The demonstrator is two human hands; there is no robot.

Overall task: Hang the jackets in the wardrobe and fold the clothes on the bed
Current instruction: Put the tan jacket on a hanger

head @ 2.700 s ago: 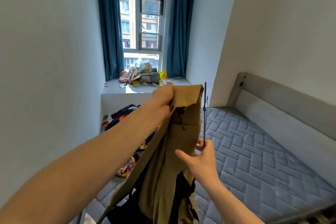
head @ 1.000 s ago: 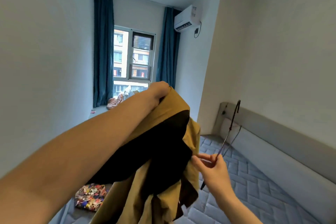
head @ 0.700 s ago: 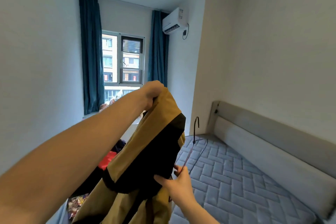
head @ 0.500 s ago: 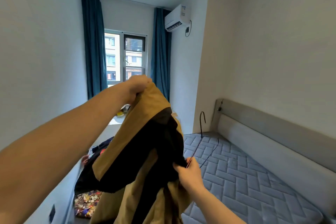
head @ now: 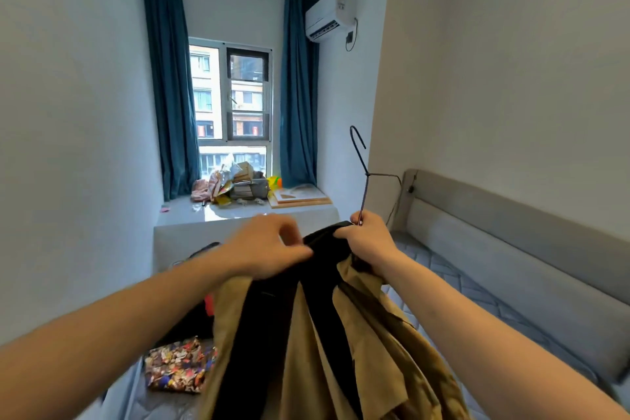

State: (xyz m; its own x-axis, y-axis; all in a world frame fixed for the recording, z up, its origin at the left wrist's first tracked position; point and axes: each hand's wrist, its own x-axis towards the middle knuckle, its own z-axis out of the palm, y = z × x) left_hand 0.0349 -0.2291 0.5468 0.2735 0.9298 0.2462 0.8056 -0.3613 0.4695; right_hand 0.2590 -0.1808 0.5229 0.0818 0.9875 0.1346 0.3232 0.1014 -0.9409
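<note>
**Hanger at the collar, jacket held up over the bed**

Head view: both hands met at the top of a tan jacket (head: 368, 351) with black lining, which hung straight down from the grips above the bed (head: 531, 283). The left hand (head: 269, 249) pinched the black collar edge, fingers curled onto the fabric. The right hand (head: 370, 240) was closed around the other end of that collar and also held the lower wire of a thin dark hanger (head: 362, 174), whose hook stood up and tilted slightly left above the knuckles.

The hanger lay just above and to the right of the collar opening, touching the right hand, its shoulder bar running away toward the headboard (head: 511, 215). The jacket's long axis was vertical, below both grips. The right hand was the nearer to the hanger; by my reading, feeding a hanger arm into the shoulder fell to it while the left kept the collar spread. A patterned garment (head: 177, 366) lay on the mattress at lower left
</note>
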